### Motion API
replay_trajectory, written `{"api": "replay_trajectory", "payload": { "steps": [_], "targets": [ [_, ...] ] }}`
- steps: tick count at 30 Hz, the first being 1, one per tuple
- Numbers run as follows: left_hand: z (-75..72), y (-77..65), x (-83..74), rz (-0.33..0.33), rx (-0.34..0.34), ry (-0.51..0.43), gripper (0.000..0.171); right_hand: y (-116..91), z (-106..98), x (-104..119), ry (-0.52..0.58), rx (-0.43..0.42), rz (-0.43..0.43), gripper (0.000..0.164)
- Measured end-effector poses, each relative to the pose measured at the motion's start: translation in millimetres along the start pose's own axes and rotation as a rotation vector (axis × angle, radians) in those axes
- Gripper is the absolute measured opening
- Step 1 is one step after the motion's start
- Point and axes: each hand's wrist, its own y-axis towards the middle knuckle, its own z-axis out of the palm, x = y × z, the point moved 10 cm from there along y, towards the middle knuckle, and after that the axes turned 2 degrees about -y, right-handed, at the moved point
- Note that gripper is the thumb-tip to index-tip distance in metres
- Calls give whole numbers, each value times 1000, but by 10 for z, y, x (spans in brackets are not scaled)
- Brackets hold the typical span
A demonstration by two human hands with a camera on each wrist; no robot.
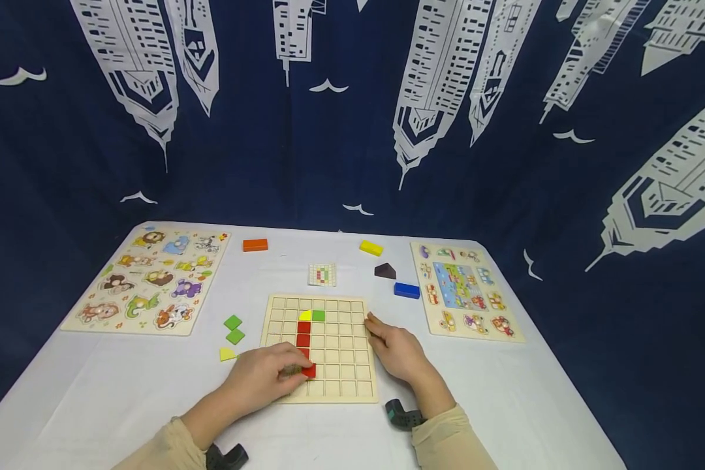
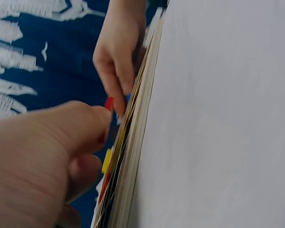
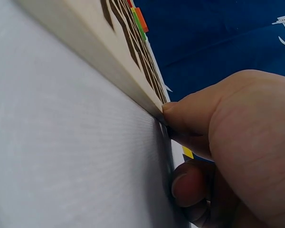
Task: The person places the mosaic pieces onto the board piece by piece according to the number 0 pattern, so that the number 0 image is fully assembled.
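A red square tile (image 1: 309, 371) is pinched between the thumb and fingers of my left hand (image 1: 267, 372), over the lower left part of a wooden grid board (image 1: 343, 375). In the left wrist view the same tile (image 2: 109, 103) shows edge-on at the thumb tip. On the board a column of red tiles (image 1: 303, 340) runs below a yellow piece (image 1: 305, 315) with a rounded corner and a green square tile (image 1: 318, 316). My right hand (image 1: 398, 349) touches the board's right edge with relaxed fingers; the right wrist view shows its thumb (image 3: 180, 114) against that edge.
Left of the board lie two green tiles (image 1: 233, 322) and a yellow piece (image 1: 227, 354). A small pattern card (image 1: 322, 275) lies behind it. Orange (image 1: 255, 245), yellow (image 1: 371, 248), blue (image 1: 407, 290) and dark (image 1: 384, 270) blocks are farther back. Picture puzzles (image 1: 153, 277) (image 1: 464, 287) flank both sides.
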Motion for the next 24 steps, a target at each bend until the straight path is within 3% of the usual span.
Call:
{"api": "replay_trajectory", "payload": {
  "steps": [4,11,24],
  "targets": [
    [146,8,-79,52,14,15,17,-6,-2,6,2,-1,1,42],
    [202,36,-56,66,10,24,13,-3,5,18,-4,4,2,42],
    [216,71,47,-49,1,-11,6,0,2,40,-18,-3,0,41]
  ]
}}
